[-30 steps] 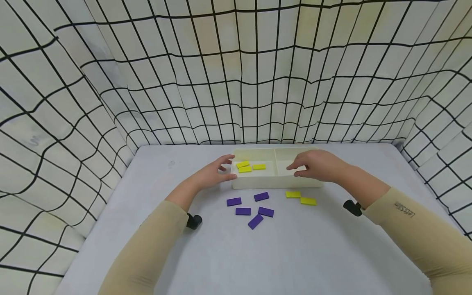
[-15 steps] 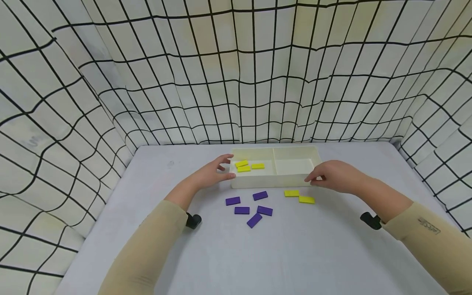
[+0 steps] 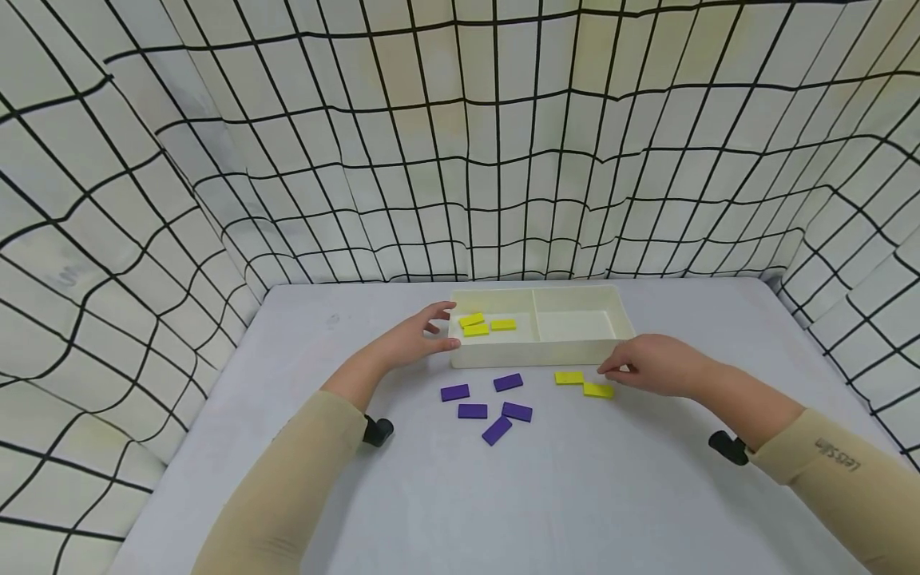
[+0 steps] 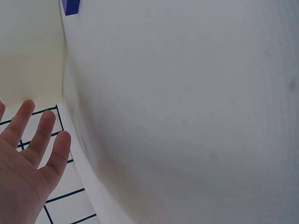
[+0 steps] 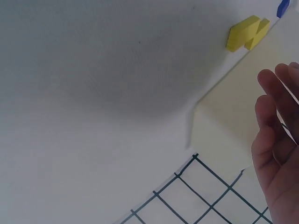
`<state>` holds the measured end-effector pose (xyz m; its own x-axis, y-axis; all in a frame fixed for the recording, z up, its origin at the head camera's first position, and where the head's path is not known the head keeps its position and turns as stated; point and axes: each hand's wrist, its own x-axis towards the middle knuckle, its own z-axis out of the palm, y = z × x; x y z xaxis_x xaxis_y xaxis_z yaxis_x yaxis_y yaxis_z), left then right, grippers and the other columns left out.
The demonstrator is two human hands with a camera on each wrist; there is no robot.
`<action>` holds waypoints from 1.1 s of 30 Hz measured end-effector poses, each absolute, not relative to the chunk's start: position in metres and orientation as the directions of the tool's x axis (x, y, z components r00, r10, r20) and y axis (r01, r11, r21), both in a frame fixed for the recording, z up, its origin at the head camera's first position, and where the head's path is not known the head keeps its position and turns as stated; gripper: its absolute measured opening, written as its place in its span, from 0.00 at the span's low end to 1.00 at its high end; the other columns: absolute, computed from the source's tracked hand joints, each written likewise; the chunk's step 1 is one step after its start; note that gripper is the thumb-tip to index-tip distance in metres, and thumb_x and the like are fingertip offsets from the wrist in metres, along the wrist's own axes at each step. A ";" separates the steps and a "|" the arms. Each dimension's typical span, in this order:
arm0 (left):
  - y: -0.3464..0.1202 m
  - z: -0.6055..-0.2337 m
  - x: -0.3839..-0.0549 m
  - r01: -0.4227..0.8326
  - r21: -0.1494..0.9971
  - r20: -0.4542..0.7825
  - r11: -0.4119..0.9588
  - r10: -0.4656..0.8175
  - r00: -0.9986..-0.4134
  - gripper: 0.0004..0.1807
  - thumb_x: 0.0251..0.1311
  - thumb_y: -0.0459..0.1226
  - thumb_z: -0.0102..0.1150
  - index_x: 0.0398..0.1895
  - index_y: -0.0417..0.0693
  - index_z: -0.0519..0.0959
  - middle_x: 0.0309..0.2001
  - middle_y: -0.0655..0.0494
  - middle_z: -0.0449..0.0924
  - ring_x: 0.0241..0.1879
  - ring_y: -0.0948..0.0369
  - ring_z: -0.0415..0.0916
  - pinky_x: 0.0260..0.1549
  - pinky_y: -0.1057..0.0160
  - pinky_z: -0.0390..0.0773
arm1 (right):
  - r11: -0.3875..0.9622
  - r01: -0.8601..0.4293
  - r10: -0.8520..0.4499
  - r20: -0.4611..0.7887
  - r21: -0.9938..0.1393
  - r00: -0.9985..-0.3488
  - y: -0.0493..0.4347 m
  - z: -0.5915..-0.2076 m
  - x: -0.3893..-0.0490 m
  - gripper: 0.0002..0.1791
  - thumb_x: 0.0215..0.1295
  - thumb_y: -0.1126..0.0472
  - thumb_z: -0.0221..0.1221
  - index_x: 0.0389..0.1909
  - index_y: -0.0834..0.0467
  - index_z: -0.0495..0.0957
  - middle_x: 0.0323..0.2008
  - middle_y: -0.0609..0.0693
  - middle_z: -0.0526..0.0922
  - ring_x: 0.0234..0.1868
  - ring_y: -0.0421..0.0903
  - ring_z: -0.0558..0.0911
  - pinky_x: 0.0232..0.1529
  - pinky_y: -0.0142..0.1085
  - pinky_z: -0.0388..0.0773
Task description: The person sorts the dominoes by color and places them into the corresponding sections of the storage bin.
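Observation:
A cream two-compartment box [image 3: 496, 354] stands at the back of the table. Several yellow tiles [image 3: 504, 325] lie in its left compartment. At the box's left end is my left hand [image 3: 410, 339], thumb by the front corner and fingertips near the back rim; its fingers are spread in the left wrist view. My right hand [image 3: 657, 365] hovers at the box's front right corner, thumb and fingertips near a yellow tile [image 3: 598, 390] on the table, holding nothing. A second yellow tile [image 3: 569, 378] lies beside that one. The right wrist view shows the right fingers [image 5: 267, 112] loosely bent.
Several purple tiles [image 3: 473, 411] lie scattered on the white table [image 3: 460, 503] in front of the box. Black netting [image 3: 496, 164] over white walls surrounds the table at the back and sides. Each wrist carries a small black camera [image 3: 728, 448].
My right hand has moved from over the box's right compartment, rightward and toward me, down beside the loose yellow tiles. The left hand stays at the box's left end.

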<state>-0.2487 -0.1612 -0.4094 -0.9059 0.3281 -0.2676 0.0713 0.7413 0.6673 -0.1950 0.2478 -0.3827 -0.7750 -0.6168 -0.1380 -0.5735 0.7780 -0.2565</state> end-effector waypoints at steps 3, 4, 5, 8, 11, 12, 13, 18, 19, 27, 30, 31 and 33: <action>-0.161 -0.409 -0.249 0.071 0.666 -0.267 0.742 0.326 -0.907 0.47 0.59 0.59 0.64 0.77 0.69 0.51 0.72 0.57 0.62 0.69 0.51 0.62 0.64 0.40 0.65 | 0.787 -0.567 -0.609 -0.163 -0.244 -0.776 0.245 -0.389 -0.194 0.10 0.63 0.55 0.67 0.45 0.47 0.88 0.34 0.33 0.82 0.28 0.34 0.73 0.33 0.32 0.75; -0.161 -0.409 -0.249 0.070 0.666 -0.267 0.743 0.326 -0.907 0.47 0.59 0.59 0.64 0.77 0.69 0.51 0.72 0.57 0.62 0.69 0.51 0.62 0.64 0.40 0.65 | 0.789 -0.564 -0.607 -0.170 -0.242 -0.776 0.244 -0.391 -0.194 0.10 0.63 0.55 0.67 0.45 0.46 0.88 0.34 0.33 0.82 0.28 0.34 0.73 0.34 0.32 0.75; -0.161 -0.409 -0.248 0.070 0.665 -0.268 0.744 0.325 -0.907 0.47 0.59 0.59 0.64 0.77 0.69 0.51 0.72 0.57 0.62 0.69 0.51 0.62 0.64 0.40 0.65 | 0.792 -0.562 -0.605 -0.176 -0.240 -0.777 0.243 -0.392 -0.194 0.10 0.62 0.54 0.67 0.44 0.46 0.88 0.34 0.33 0.82 0.29 0.34 0.73 0.34 0.32 0.75; -0.161 -0.409 -0.248 0.067 0.662 -0.269 0.746 0.320 -0.908 0.47 0.58 0.59 0.64 0.77 0.70 0.51 0.72 0.57 0.62 0.69 0.51 0.62 0.64 0.40 0.65 | 0.788 -0.569 -0.611 -0.185 -0.236 -0.770 0.239 -0.395 -0.195 0.11 0.61 0.54 0.68 0.44 0.46 0.88 0.35 0.35 0.82 0.32 0.35 0.75 0.35 0.33 0.77; -0.161 -0.409 -0.248 0.065 0.659 -0.271 0.750 0.317 -0.909 0.47 0.58 0.59 0.64 0.77 0.70 0.51 0.72 0.57 0.62 0.69 0.51 0.62 0.64 0.40 0.65 | 0.786 -0.572 -0.613 -0.186 -0.234 -0.768 0.237 -0.397 -0.195 0.11 0.60 0.55 0.69 0.44 0.47 0.87 0.36 0.36 0.83 0.35 0.37 0.77 0.37 0.34 0.78; -0.161 -0.409 -0.248 0.064 0.659 -0.272 0.749 0.317 -0.909 0.47 0.58 0.59 0.64 0.77 0.70 0.51 0.72 0.57 0.62 0.69 0.51 0.62 0.64 0.40 0.65 | 0.785 -0.572 -0.615 -0.187 -0.238 -0.766 0.237 -0.398 -0.195 0.11 0.60 0.55 0.70 0.44 0.47 0.87 0.36 0.37 0.83 0.36 0.37 0.78 0.38 0.35 0.78; -0.161 -0.409 -0.248 0.064 0.660 -0.272 0.749 0.317 -0.909 0.47 0.58 0.59 0.64 0.77 0.70 0.51 0.72 0.57 0.62 0.69 0.51 0.62 0.63 0.40 0.66 | 0.786 -0.569 -0.613 -0.190 -0.243 -0.767 0.237 -0.399 -0.196 0.12 0.59 0.56 0.70 0.44 0.47 0.87 0.37 0.37 0.83 0.36 0.38 0.78 0.39 0.35 0.79; -0.161 -0.410 -0.249 0.064 0.661 -0.275 0.748 0.320 -0.907 0.47 0.58 0.60 0.64 0.77 0.70 0.51 0.72 0.56 0.62 0.69 0.51 0.63 0.63 0.40 0.66 | 0.780 -0.569 -0.620 -0.203 -0.259 -0.758 0.236 -0.405 -0.197 0.13 0.58 0.55 0.71 0.44 0.46 0.87 0.37 0.36 0.82 0.37 0.38 0.78 0.40 0.36 0.78; -0.161 -0.410 -0.249 0.064 0.660 -0.275 0.749 0.319 -0.907 0.47 0.58 0.60 0.64 0.77 0.70 0.51 0.72 0.56 0.62 0.69 0.51 0.63 0.63 0.40 0.66 | 0.780 -0.571 -0.621 -0.205 -0.258 -0.756 0.236 -0.406 -0.197 0.13 0.58 0.55 0.71 0.44 0.46 0.86 0.37 0.36 0.82 0.36 0.38 0.77 0.40 0.36 0.78; -0.161 -0.409 -0.248 0.066 0.664 -0.270 0.744 0.322 -0.907 0.47 0.58 0.59 0.65 0.77 0.70 0.51 0.72 0.56 0.62 0.69 0.51 0.63 0.63 0.41 0.66 | 0.781 -0.573 -0.621 -0.214 -0.248 -0.754 0.233 -0.409 -0.197 0.14 0.57 0.55 0.72 0.45 0.47 0.86 0.35 0.36 0.81 0.34 0.37 0.75 0.40 0.37 0.78; -0.161 -0.408 -0.248 0.070 0.663 -0.269 0.745 0.324 -0.907 0.47 0.58 0.60 0.64 0.77 0.69 0.51 0.72 0.56 0.62 0.69 0.51 0.63 0.63 0.41 0.66 | 0.784 -0.570 -0.617 -0.211 -0.246 -0.758 0.233 -0.411 -0.196 0.14 0.57 0.55 0.72 0.45 0.47 0.86 0.34 0.36 0.80 0.33 0.37 0.74 0.38 0.36 0.77; -0.161 -0.408 -0.248 0.071 0.663 -0.269 0.745 0.325 -0.907 0.47 0.58 0.60 0.64 0.77 0.69 0.51 0.72 0.56 0.62 0.69 0.51 0.62 0.63 0.41 0.66 | 0.786 -0.569 -0.615 -0.209 -0.243 -0.760 0.233 -0.411 -0.196 0.14 0.57 0.55 0.72 0.45 0.47 0.86 0.34 0.36 0.80 0.33 0.37 0.74 0.38 0.36 0.77; -0.161 -0.408 -0.248 0.071 0.662 -0.268 0.746 0.324 -0.907 0.47 0.58 0.60 0.64 0.77 0.70 0.51 0.72 0.56 0.62 0.69 0.51 0.62 0.63 0.40 0.66 | 0.786 -0.569 -0.615 -0.204 -0.242 -0.762 0.233 -0.412 -0.196 0.14 0.57 0.56 0.71 0.45 0.47 0.86 0.33 0.36 0.79 0.32 0.37 0.73 0.37 0.35 0.76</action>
